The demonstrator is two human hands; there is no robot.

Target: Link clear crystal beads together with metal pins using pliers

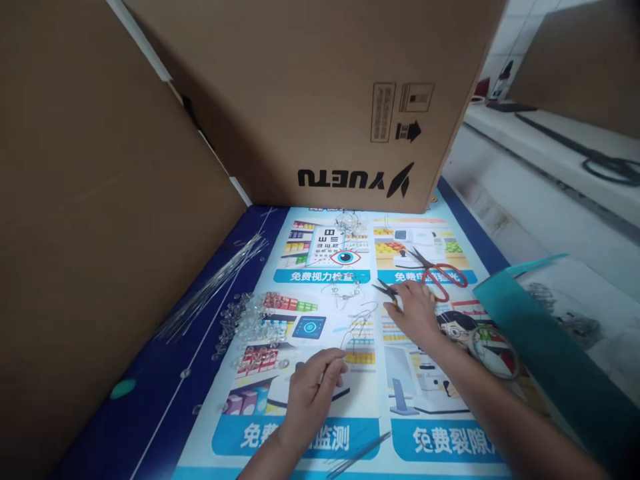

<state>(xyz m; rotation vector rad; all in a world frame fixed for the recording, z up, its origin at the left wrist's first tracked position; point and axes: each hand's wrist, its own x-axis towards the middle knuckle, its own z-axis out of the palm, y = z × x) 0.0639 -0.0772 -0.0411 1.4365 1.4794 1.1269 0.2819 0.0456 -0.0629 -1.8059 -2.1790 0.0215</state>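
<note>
My left hand (313, 390) rests low in the middle of a printed poster mat (330, 437), fingers pinched together on a thin bent wire (357, 325) that curls up toward the mat's middle. My right hand (415, 310) reaches further forward with fingers curled, on a small dark plier-like tool (385, 288) whose tips point left. Red-handled scissors (440, 273) lie just beyond the right hand. A heap of clear beads (247, 320) lies to the left of both hands.
A bundle of straight thin wires (210, 290) lies at the left by a tall cardboard wall (100, 200). A big cardboard box (320, 100) stands at the back. A teal folder (540, 347) and a tape roll (493, 350) sit to the right.
</note>
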